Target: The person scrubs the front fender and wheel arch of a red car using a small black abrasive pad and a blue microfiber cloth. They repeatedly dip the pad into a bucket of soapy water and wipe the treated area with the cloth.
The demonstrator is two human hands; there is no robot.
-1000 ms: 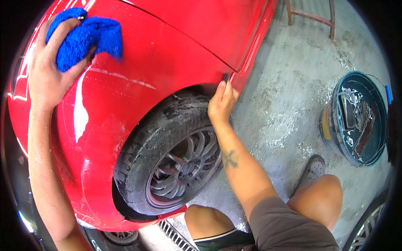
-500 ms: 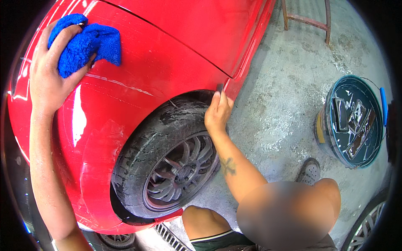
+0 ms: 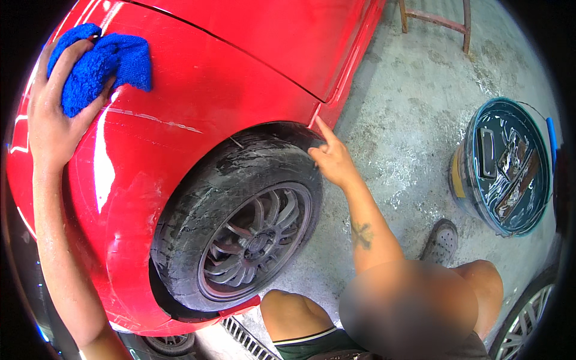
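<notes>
Looked like a car-wash bay or garage: wet concrete floor, red car with soapy tyre, bucket, floor drain grate.

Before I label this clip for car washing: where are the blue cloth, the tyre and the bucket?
blue cloth (image 3: 123, 63), head view, its bunched right half.
tyre (image 3: 240, 165), head view, upper tread.
bucket (image 3: 461, 180), head view, left outer wall.
</notes>
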